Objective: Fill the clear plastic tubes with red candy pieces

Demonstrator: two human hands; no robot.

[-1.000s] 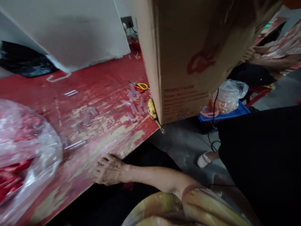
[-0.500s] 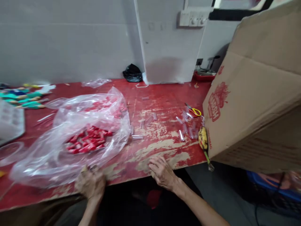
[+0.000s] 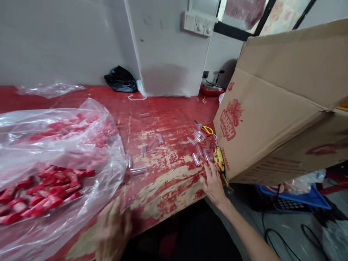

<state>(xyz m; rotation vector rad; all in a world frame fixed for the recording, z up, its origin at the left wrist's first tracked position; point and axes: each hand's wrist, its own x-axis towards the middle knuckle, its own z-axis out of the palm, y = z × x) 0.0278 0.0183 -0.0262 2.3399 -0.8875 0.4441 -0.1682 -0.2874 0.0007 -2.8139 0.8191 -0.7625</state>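
Note:
My right hand (image 3: 213,185) is open over the table's front edge, fingers stretched towards several short clear plastic tubes (image 3: 196,159). Its fingertips are close to the nearest tubes, but I cannot tell if they touch. Just right of it lies a spotted yellow banana (image 3: 219,159) with a green stem. My left hand (image 3: 112,228) is blurred by motion at the front edge, its fingers extended and the thumb apart, with nothing seen in it. Beside it spreads a large clear plastic bag (image 3: 108,174) with many small red plastic pieces (image 3: 54,188) at its opening.
A big cardboard box (image 3: 272,108) stands at the right, past yellow-handled scissors (image 3: 206,129). More clear tubes (image 3: 138,170) lie mid-table. A black plastic bag (image 3: 121,79) sits against the wall. A blue basket (image 3: 307,197) and cables are on the floor at right.
The view has turned right and come closer to the red pieces. My right hand has moved right and forward, from the table edge to the tubes beside the banana, its fingers straightening.

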